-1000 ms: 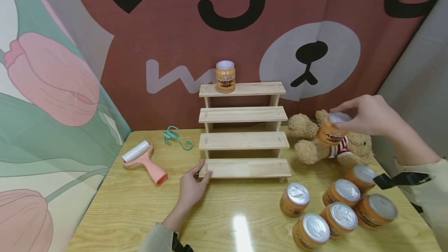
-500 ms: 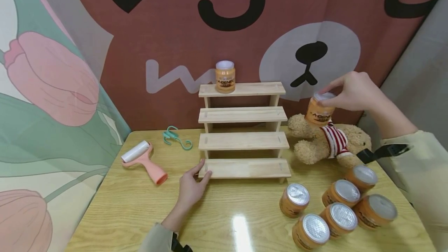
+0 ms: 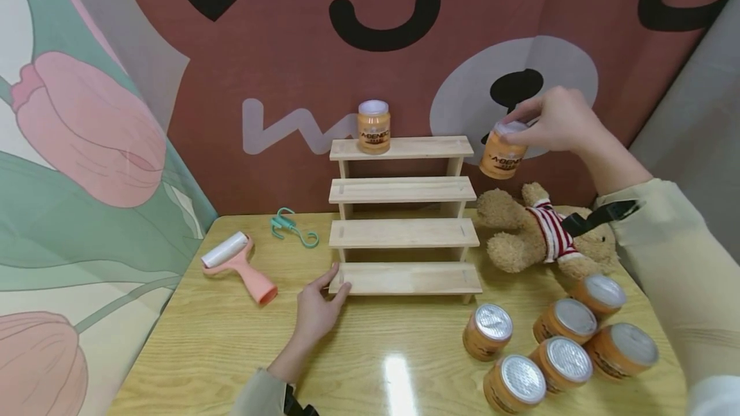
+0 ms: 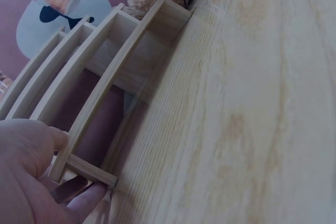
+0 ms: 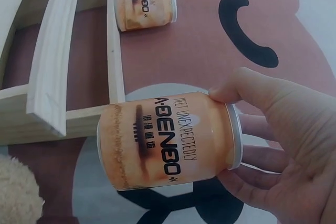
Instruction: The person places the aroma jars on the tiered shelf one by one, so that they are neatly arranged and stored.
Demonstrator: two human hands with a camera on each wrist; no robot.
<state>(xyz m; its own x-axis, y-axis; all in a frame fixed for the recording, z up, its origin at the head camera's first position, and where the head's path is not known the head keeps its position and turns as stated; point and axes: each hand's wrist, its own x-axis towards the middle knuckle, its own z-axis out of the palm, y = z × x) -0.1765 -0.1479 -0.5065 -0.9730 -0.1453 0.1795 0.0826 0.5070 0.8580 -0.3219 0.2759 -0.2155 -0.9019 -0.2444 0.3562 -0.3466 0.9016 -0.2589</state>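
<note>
My right hand [image 3: 557,119] grips an orange jar [image 3: 502,154] near its silvery top rim, with the label facing out. The jar hangs in the air, slightly tilted, right of the wooden display rack's top step. In the right wrist view my thumb and fingers circle the rim of this jar [image 5: 168,145]. Another orange jar [image 3: 374,130] stands on the left part of the top step. My left hand [image 3: 317,308] holds the left end of the bottom step of the four-tier wooden rack [image 3: 407,278]. The left wrist view shows thumb and fingers around that corner [image 4: 86,169].
Several orange jars [image 3: 562,359] stand on the table [image 3: 347,364] at the front right. A teddy bear [image 3: 514,246] in a striped shirt lies right of the rack. To the left are a pink lint roller [image 3: 245,271] and a teal hook [image 3: 291,226]. A printed curtain hangs behind.
My right hand has carried the jar up and to the left, from in front of the teddy bear to beside the rack's top. The left hand has stayed on the bottom step.
</note>
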